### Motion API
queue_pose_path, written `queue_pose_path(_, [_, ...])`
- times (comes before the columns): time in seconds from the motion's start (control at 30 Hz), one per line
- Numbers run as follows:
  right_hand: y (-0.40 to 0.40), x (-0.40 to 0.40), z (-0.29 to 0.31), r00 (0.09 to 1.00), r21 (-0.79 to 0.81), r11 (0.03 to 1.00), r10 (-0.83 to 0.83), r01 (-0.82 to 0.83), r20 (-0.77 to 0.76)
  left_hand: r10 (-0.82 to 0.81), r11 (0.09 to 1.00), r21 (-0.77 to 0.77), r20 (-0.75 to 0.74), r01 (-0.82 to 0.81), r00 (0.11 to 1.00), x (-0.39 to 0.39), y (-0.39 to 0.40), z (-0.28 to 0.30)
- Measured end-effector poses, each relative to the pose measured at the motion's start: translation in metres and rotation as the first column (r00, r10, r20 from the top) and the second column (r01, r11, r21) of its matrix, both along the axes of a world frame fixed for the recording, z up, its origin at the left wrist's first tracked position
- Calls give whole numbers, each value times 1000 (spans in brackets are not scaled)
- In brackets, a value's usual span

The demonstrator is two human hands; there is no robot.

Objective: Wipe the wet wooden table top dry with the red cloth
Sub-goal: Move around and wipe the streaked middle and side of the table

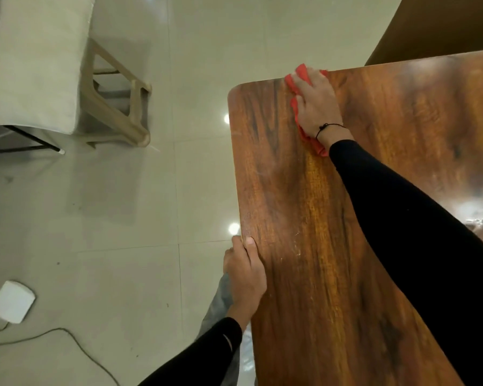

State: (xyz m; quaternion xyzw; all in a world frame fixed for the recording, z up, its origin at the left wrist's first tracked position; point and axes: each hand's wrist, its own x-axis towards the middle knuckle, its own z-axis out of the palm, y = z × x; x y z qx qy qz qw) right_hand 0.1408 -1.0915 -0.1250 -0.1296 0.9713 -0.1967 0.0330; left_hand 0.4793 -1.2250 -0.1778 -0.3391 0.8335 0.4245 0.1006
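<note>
The wooden table top (304,207) fills the right half of the view, its left edge running down the middle. My right hand (318,104) lies flat near the far left corner and presses the red cloth (292,82) onto the wood; the cloth shows around the fingers and below the wrist. My left hand (246,274) holds the table's left edge, thumb on top and fingers curled over the side. Glossy wet patches shine on the right side of the top (471,210).
A pale plastic stool (117,107) and a white cushioned seat (37,59) stand on the tiled floor at the upper left. A white box (13,300) with a cable (67,338) lies on the floor at the lower left. A brown panel (435,26) rises behind the table.
</note>
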Motion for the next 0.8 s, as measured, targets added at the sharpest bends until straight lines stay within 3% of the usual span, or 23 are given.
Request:
queue_pose_path(0.1, [-9, 24, 4, 978, -20, 979, 202, -202, 51, 120, 991, 63, 8, -120, 993, -46, -6, 0])
queue_pose_path(0.2, [1, 47, -2, 941, 3, 943, 333, -334, 60, 108, 991, 78, -43, -105, 993, -118, -21, 3])
queue_pose_path(0.27, [10, 49, -4, 967, -5, 968, 251, -251, 45, 52, 998, 46, -67, -49, 996, -153, -29, 1])
queue_pose_path(0.4, [-3, 16, -3, 988, 33, 987, -156, 156, -1, 28, 1000, -1, -107, -28, 994, -157, -32, -10])
queue_pose_path(0.47, [-24, -2, 0, 987, 56, 985, -161, 162, -15, 30, 1000, 14, -134, -28, 991, -152, -34, -15])
queue_pose_path(0.63, [-96, 0, 3, 982, 45, 981, 187, -188, 32, 61, 996, 77, -157, -49, 986, -153, -35, -12])
queue_pose_path(0.8, [-92, 32, 1, 837, 58, 835, 546, -547, 41, 97, 989, 123, -147, -79, 984, -153, -34, -10])
